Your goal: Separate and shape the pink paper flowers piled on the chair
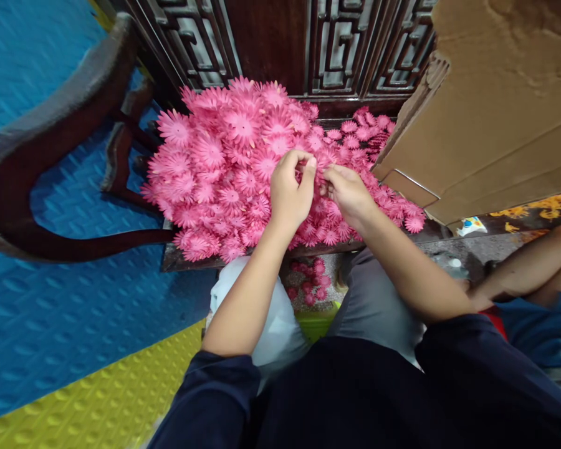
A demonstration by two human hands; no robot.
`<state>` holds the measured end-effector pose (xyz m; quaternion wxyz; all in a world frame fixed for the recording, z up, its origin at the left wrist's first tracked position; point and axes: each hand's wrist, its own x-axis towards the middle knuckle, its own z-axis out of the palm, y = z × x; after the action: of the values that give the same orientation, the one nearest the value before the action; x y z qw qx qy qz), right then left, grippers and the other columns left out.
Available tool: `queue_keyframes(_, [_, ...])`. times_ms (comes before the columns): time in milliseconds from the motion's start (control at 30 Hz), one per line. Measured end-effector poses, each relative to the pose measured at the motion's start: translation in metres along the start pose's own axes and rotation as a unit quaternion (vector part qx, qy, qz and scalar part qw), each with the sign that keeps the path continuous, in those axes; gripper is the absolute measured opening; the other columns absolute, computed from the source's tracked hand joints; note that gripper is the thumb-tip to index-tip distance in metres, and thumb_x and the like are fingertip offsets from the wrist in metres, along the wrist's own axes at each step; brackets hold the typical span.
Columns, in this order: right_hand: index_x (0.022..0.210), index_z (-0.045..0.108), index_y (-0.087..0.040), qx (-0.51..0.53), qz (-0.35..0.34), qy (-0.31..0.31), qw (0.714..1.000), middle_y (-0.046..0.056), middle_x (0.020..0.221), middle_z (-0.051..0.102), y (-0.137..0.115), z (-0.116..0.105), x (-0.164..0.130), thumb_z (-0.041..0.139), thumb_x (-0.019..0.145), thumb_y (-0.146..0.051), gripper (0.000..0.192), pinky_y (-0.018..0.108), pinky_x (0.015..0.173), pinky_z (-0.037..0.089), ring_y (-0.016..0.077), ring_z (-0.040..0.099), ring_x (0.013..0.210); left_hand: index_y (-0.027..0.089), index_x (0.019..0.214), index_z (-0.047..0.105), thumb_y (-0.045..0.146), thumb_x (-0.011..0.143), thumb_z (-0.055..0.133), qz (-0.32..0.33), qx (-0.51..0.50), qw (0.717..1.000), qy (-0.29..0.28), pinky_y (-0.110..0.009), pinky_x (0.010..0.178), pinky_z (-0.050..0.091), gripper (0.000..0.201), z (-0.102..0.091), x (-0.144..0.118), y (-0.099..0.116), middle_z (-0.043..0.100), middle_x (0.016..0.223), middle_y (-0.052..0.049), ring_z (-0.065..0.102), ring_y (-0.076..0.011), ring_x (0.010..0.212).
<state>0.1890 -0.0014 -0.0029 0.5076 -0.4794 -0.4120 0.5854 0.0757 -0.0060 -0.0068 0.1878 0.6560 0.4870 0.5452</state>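
Observation:
A large heap of pink artificial flowers (210, 153) with thin, pointed petals lies on a dark wooden bench (187, 259) in front of me. Over its right half my left hand (290, 190) is closed, thumb and forefinger pinched together. Facing it, my right hand (348, 190) is closed too, its fingertips pinching close to the left thumb. Between the fingertips is a pink flower (320, 164), partly covered by the fingers and hard to tell from the heap behind. Smaller pink flowers (364, 128) lie at the right of the heap.
A big cardboard box (500, 112) stands at right. A curved dark wooden chair arm (9, 168) is at left, over blue and yellow matting (98, 324). Loose pink flowers (315, 280) lie below, between my knees. Another person's arm (528, 265) shows at far right, near orange pieces (549, 206).

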Motion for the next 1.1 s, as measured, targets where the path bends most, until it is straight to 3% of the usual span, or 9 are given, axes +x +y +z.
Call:
queue_keyframes(133, [0.057,0.045,-0.018,0.015,0.000,0.011,1.000,-0.008,0.049,0.041,0.000,-0.001,0.003,0.050,0.079,-0.012,0.024,0.019,0.047,0.029,0.0023,0.039,0.042,0.022,0.079,0.057,0.026,0.084,0.055,-0.002,-0.006,1.000,-0.010,-0.026,0.081,0.048,0.007,-0.004,0.002,0.003,0.065,0.085,-0.001,0.061,-0.0126,0.084])
queue_keyframes(333, [0.056,0.046,-0.017,0.016,-0.004,0.011,1.000,-0.008,0.048,0.040,0.000,-0.003,0.005,0.048,0.080,-0.010,0.025,0.020,0.047,0.027,0.0030,0.037,0.043,0.022,0.077,0.061,0.024,0.078,0.062,0.016,0.063,0.998,0.002,-0.034,0.089,0.046,0.002,-0.006,0.002,0.008,0.066,0.087,-0.002,0.059,-0.0173,0.092])
queue_keyframes(500, [0.057,0.047,-0.018,0.005,-0.018,0.009,1.000,-0.007,0.048,0.041,-0.002,-0.009,0.007,0.052,0.078,-0.015,0.022,0.020,0.047,0.027,0.0036,0.037,0.044,0.019,0.082,0.065,0.031,0.077,0.064,0.003,0.044,0.998,-0.047,-0.033,0.088,0.046,0.012,-0.008,0.003,0.007,0.068,0.090,-0.003,0.061,-0.0176,0.091])
queue_keyframes(733, [0.059,0.051,-0.017,-0.003,-0.047,-0.033,0.998,-0.007,0.053,0.044,-0.009,-0.014,0.006,0.066,0.071,-0.031,0.024,0.021,0.050,0.027,0.0035,0.036,0.049,0.021,0.084,0.064,0.038,0.070,0.070,0.007,0.017,0.998,-0.063,-0.033,0.087,0.047,0.023,-0.008,0.003,0.006,0.068,0.093,-0.002,0.061,-0.0164,0.091])
queue_keyframes(967, [0.057,0.052,-0.016,-0.047,-0.056,-0.033,0.997,-0.006,0.053,0.044,-0.014,-0.012,0.003,0.065,0.073,-0.031,0.026,0.021,0.052,0.030,0.0042,0.035,0.050,0.019,0.083,0.065,0.027,0.077,0.063,-0.005,-0.024,0.997,-0.067,-0.028,0.085,0.048,0.011,-0.008,0.003,0.006,0.068,0.091,-0.003,0.062,-0.0139,0.089])
queue_keyframes(1100, [0.058,0.057,-0.016,-0.067,-0.066,-0.029,0.995,-0.006,0.053,0.049,-0.014,-0.011,0.002,0.073,0.064,-0.031,0.023,0.022,0.052,0.032,0.0041,0.039,0.050,0.017,0.081,0.068,0.017,0.074,0.063,-0.055,-0.042,0.997,-0.046,-0.026,0.083,0.049,0.009,-0.007,0.004,0.003,0.070,0.090,-0.003,0.063,-0.0133,0.087])
